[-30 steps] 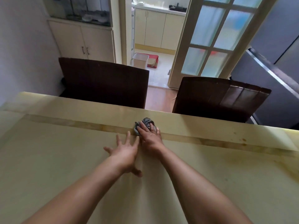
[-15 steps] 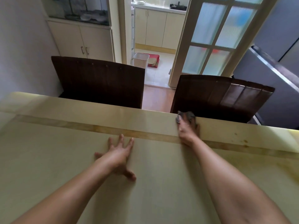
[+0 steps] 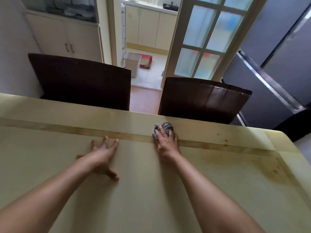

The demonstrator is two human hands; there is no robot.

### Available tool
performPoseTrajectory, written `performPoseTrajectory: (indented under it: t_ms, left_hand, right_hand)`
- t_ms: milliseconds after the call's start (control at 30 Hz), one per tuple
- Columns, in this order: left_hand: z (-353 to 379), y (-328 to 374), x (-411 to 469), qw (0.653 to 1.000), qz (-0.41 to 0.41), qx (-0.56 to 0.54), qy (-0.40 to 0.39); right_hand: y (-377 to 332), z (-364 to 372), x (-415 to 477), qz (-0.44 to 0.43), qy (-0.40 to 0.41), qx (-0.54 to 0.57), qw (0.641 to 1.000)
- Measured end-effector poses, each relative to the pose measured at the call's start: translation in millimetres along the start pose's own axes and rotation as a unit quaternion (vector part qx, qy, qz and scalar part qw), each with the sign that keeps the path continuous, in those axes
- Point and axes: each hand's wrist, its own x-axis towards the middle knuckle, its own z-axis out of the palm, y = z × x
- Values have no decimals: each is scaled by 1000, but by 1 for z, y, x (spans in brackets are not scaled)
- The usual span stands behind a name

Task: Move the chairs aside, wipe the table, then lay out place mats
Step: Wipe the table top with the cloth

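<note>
The cloth (image 3: 165, 127), a bunched grey rag, lies on the table (image 3: 151, 190) near its far edge, just past the darker stripe (image 3: 67, 130) that runs along that edge. The right hand (image 3: 165, 142) covers the cloth, with its fingers curved over the wad and pressing it onto the table. The left hand (image 3: 101, 155) rests flat on the table, nearer the table's middle, with fingers straight and spread, thumb out, holding nothing; its fingertips reach the stripe. Two dark brown chairs stand at the table's far side: the left chair (image 3: 80, 81) and the right chair (image 3: 202, 100), both backs close against the table's edge.
</note>
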Motion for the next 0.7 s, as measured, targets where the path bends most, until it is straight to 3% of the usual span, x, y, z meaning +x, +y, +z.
performPoseTrajectory:
  t_ms: [100,233,367,700]
  left_hand:
    - [-4,23,-7,999,-12,27,13]
    - [-2,89,-13,998,45,22,32]
    - [16,126,4,996,84,11,1]
    - [24,132,6,998,67,8,-2]
  right_hand:
    - [-5,3,-15,-56,-33,-6,998]
    - [9,-8,-4,-75,-54,1,996]
    - [36,-18,23,-25,-36,21,999]
    - [172,-60,35,150,36,17,988]
